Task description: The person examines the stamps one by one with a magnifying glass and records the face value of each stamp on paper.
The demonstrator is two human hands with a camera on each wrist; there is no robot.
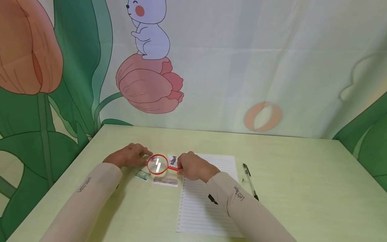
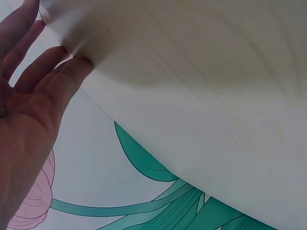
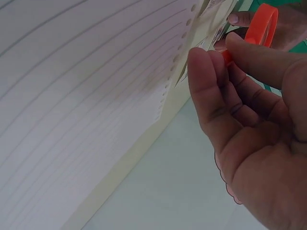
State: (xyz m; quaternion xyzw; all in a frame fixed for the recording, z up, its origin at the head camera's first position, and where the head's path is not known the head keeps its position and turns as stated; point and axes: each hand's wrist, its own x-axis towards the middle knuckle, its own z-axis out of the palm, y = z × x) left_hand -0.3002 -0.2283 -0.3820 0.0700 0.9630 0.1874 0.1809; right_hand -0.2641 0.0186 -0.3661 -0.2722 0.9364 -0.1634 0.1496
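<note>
My right hand (image 1: 194, 166) pinches the red handle of a magnifying glass (image 1: 157, 164), its round lens held low over the table. White glare streaks cross the lens, and part of a small stamp (image 1: 153, 159) shows through it. In the right wrist view, thumb and fingers close on the handle below the orange rim (image 3: 261, 25). My left hand (image 1: 130, 155) lies just left of the lens, index finger stretched toward the stamp, fingertips (image 2: 82, 61) down on the tabletop. Around the lens lie a green stamp (image 1: 142, 175), a wide brownish stamp (image 1: 165, 181) and one with a dark figure (image 1: 173, 160).
A lined sheet of paper (image 1: 202, 211) with a punched left edge lies under my right forearm. A black-capped clear pen (image 1: 250, 181) rests to its right. Behind the pale table (image 1: 302, 188) hangs a curtain (image 1: 217, 67) printed with tulips and a white animal.
</note>
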